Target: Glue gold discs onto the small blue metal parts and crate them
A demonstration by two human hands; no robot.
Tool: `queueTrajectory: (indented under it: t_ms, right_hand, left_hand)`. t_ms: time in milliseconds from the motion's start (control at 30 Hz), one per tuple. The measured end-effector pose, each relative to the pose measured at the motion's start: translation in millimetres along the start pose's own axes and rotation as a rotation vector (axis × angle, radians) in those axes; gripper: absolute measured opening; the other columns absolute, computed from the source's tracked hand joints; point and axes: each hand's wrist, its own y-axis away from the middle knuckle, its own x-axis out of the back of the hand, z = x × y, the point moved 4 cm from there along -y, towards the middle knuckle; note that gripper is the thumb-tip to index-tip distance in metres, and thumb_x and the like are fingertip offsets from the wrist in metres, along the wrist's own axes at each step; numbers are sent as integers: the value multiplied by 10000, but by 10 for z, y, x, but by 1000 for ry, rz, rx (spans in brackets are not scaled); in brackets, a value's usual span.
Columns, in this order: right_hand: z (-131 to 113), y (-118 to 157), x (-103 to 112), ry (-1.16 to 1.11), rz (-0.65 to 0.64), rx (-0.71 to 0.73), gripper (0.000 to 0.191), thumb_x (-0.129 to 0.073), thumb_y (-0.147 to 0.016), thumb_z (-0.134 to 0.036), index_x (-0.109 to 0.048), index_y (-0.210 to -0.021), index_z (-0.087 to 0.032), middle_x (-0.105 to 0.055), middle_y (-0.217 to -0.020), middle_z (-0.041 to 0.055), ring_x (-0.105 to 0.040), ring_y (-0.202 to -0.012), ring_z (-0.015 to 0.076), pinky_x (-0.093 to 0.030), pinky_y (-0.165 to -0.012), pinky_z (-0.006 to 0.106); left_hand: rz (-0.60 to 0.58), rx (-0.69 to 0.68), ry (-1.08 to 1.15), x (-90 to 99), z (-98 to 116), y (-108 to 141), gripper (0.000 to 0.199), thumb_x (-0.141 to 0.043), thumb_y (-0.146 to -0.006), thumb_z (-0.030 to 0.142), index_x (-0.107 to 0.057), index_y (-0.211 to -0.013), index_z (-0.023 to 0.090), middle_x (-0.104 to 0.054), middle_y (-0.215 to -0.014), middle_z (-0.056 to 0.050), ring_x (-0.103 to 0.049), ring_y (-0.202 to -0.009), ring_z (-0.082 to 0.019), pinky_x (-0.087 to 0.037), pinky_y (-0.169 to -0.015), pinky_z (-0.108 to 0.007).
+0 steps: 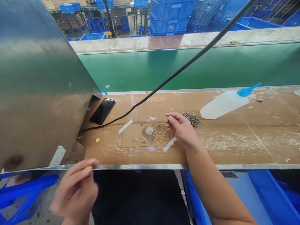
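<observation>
Pinches a small yellow piece (89, 167) in the closed fingertips of the blurred left hand (76, 189), at the near edge of the tabletop (225, 153). Pinches a tiny bluish part (169, 116), too small to make out, in the right hand (180, 125), just beside a pile of small parts (192, 119) and near a whitish round piece (149, 131) on a taped cardboard sheet (131, 137).

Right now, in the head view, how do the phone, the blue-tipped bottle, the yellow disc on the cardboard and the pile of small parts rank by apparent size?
1. Blue-tipped bottle
2. Phone
3. Pile of small parts, partly behind the right hand
4. Yellow disc
</observation>
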Motion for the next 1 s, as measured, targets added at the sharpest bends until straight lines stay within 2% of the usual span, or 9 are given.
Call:
queueTrajectory:
  t_ms: [33,100,233,367,500,567,700,833,1000]
  right_hand:
    - [-19,16,-25,102,-17,41,438,-828,-840,-637,-736,-1047,-262,-634,-770,-9,-569,-672,157,-476,-600,283]
    - [-69,40,-81,261,-47,120,415,-789,-890,-614,-746,-1089,-252,-626,-742,-12,-557,-659,162,-473,-606,300]
    - [-213,20,-218,351,-124,206,348,-801,-888,-576,-762,-952,-237,-708,-809,27,-648,-739,189,-547,-694,336]
    - [-346,-75,-339,386,-207,208,368,-836,-869,-514,-793,-1102,-232,-766,-927,59,-713,-833,220,-606,-767,362]
    - [-357,-151,-338,506,-128,302,320,-743,-940,-536,-790,-900,-222,-732,-769,38,-674,-689,191,-563,-640,316]
    - [-294,-151,-334,556,-146,300,332,-712,-961,-526,-766,-843,-220,-726,-752,37,-661,-665,186,-534,-601,300]
    - [-222,-80,-369,585,-285,287,194,-688,-992,-415,-756,-975,-234,-738,-801,20,-660,-677,172,-520,-596,278]
    - [-272,5,-450,717,-438,379,162,-647,-1030,-320,-754,-933,-246,-771,-867,14,-689,-708,163,-536,-635,275]
    - [-313,80,-474,837,-459,552,171,-572,-1012,-195,-736,-1027,-243,-771,-919,22,-714,-757,165,-559,-666,276]
  left_hand:
    - [-17,-41,23,-105,-32,-12,301,-730,-907,74,-759,-1097,305,-785,-959,17,-740,-752,-150,-656,-627,-284]
    - [-157,-62,93,-423,-111,-107,308,-691,-914,16,-765,-1095,254,-793,-916,1,-768,-794,-146,-671,-707,-263]
    - [-299,-24,247,-1042,-228,-471,203,-660,-1002,146,-736,-1181,207,-808,-954,-34,-779,-798,-126,-654,-742,-221]
    - [-350,-90,315,-1401,-270,-685,138,-634,-1031,209,-751,-1102,191,-815,-982,-54,-784,-865,-138,-648,-833,-255]
    - [-333,-116,307,-1527,-423,-612,160,-623,-1026,186,-757,-1113,202,-818,-1023,-63,-789,-913,-157,-651,-851,-284]
    - [-366,-126,298,-1554,-508,-549,173,-626,-1021,181,-762,-1122,212,-818,-1040,-63,-792,-938,-168,-656,-866,-301]
    - [-412,-56,262,-1568,-651,-527,187,-597,-1032,194,-763,-1118,202,-817,-1051,-64,-788,-953,-171,-649,-903,-316]
    - [-412,20,242,-1582,-727,-569,198,-588,-1031,212,-767,-1113,190,-817,-1027,-66,-784,-921,-175,-643,-904,-323]
    - [-407,17,245,-1620,-770,-540,194,-598,-1023,185,-765,-1120,180,-817,-1024,-61,-780,-922,-167,-632,-902,-307]
